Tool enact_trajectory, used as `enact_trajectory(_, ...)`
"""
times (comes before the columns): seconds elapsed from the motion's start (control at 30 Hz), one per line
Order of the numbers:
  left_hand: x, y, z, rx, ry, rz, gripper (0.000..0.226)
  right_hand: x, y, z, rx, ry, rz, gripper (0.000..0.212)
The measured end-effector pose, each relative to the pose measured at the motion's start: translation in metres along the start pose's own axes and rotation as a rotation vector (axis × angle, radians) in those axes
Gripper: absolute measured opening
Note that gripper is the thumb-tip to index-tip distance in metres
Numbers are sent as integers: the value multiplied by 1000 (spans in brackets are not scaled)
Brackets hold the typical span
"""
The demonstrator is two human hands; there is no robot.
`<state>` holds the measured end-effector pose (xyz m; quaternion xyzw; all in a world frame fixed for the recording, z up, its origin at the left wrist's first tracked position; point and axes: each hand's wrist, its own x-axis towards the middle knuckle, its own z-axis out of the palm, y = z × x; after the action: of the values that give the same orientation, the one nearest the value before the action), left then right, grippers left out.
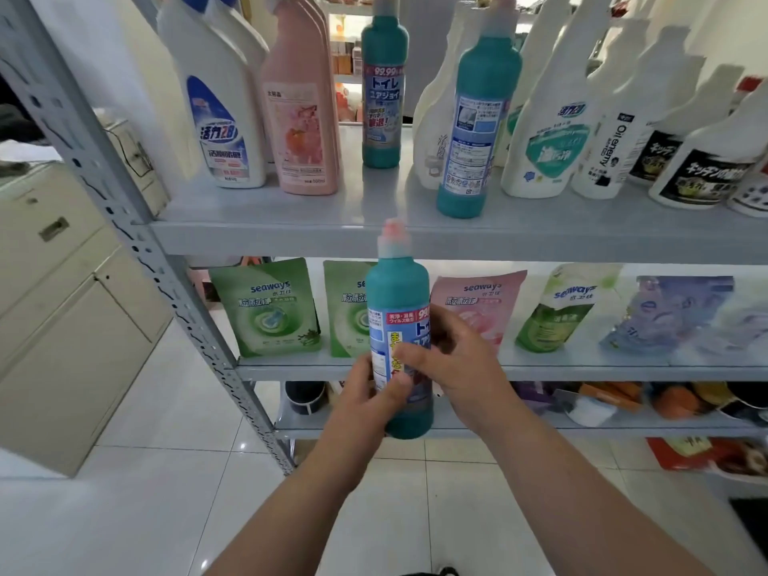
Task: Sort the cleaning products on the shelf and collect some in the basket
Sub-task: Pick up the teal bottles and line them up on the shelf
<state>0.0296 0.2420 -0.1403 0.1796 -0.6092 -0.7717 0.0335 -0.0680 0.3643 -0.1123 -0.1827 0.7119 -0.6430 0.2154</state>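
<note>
Both hands were on a teal bottle (397, 293), held upright out in front of the shelf (291, 239). The left hand (361, 392) gripped it low down and the right hand (457, 359) curled round the label. A second teal bottle (384, 89) stood at the back of that shelf, and a third teal bottle (478, 126) nearer the edge.

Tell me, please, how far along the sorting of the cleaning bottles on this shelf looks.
Looks done: on the top shelf the pink bottles stand grouped. In hand: the left hand and right hand grip a teal bottle in front of the shelves. Left: the rear teal bottle and the front teal bottle stand apart on that shelf, and no basket is in view, so collecting cannot be judged.
</note>
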Motion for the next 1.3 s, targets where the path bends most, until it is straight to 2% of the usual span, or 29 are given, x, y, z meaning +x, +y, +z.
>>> enact_trajectory(0.07,3,-5,9,12,65,0,75,6,-1,-7,55,-20,17,71)
enact_trajectory(0.1,4,-7,13,-35,73,-6,75,9,-1,-10,124,-21,37,68)
enact_trajectory(0.23,6,-5,24,-389,64,-153,45,23,-5,-21,457,-38,144,48)
enact_trajectory(0.27,6,-4,25,-433,65,-196,43,26,-5,-23,473,-52,158,51)
enact_trajectory(0.33,8,-5,27,-414,62,-238,39,28,-4,-24,456,-67,155,61)
enact_trajectory(0.47,10,-1,24,-274,42,-190,40,28,-3,-27,270,-78,14,59)
enact_trajectory(0.6,4,-1,17,-148,49,-88,62,27,5,-23,71,-93,-56,67)
enact_trajectory(0.63,2,-3,14,-171,35,-79,63,27,6,-20,85,-104,-49,61)
enact_trajectory(0.73,-7,-1,8,-288,-1,-121,59,25,5,-9,231,-95,39,24)
enact_trajectory(0.77,-10,0,5,-317,-5,-156,58,24,6,-6,278,-85,71,20)
enact_trajectory(1.0,-27,6,-14,-513,-199,-362,64,9,12,20,372,-19,128,31)
enact_trajectory(1.17,-37,-4,-33,-710,-341,-479,66,-6,16,43,275,36,102,17)
enact_trajectory(1.3,-42,-9,-49,-796,-426,-527,65,-16,17,59,239,63,80,38)
